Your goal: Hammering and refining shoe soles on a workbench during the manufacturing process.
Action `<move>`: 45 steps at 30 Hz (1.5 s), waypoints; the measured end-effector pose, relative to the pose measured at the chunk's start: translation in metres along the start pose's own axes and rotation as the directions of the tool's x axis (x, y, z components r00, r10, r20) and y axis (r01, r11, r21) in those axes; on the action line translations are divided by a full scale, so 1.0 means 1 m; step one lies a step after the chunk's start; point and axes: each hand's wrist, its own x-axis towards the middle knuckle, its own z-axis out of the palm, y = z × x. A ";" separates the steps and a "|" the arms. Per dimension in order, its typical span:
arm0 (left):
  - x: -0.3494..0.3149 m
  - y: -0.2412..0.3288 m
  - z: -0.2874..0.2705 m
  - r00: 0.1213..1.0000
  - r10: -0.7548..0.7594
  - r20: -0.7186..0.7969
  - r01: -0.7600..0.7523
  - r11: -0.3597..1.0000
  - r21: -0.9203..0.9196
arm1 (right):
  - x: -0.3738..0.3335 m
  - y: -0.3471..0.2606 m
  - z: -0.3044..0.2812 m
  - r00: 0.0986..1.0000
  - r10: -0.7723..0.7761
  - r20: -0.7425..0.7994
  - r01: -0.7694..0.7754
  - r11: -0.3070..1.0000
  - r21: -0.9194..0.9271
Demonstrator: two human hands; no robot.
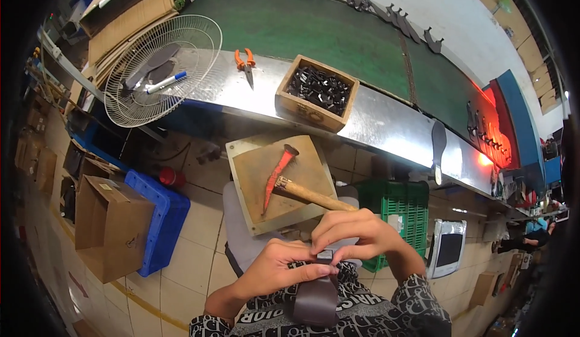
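Close to my body, both hands meet at the narrow top end of a dark brown, leather-like piece [315, 304] that widens below. My left hand [283, 269] pinches this end between thumb and fingers. Opposite it, my right hand [356, 235] has its fingertips closed on a small dark shiny clip-like piece [325, 255] at the same end. Just beyond my hands a hammer [279, 181] with a red head and wooden handle lies on a brown-topped board [251, 156]. The handle's end runs behind my right hand.
A wooden box [311, 115] of small black pieces stands on the metal ledge [386, 125], beside orange-handled pliers [246, 65]. Left of these, a wire basket [130, 116] holds dark pieces and a marker [167, 82]. The green belt [272, 23] runs behind. Crates [396, 207] flank below.
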 end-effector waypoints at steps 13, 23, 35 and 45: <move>0.008 0.019 0.023 0.894 0.262 0.363 -0.276 0.961 -0.015 | 0.001 -0.023 -0.003 0.847 -0.423 0.322 0.383 0.906 0.182; 0.049 0.032 -0.063 0.764 0.414 -0.495 0.020 0.752 0.659 | -0.094 0.016 -0.078 0.782 0.194 -0.592 -0.592 0.528 -0.608; 0.061 0.092 -0.240 0.042 0.917 -0.398 0.252 0.375 0.892 | -0.291 0.136 -0.174 -0.104 0.152 -0.983 -0.700 0.691 0.181; 0.108 -0.010 -0.045 0.664 0.706 -0.247 -0.060 0.379 0.923 | -0.250 0.142 -0.164 0.126 -0.255 -0.959 -0.891 0.396 -0.222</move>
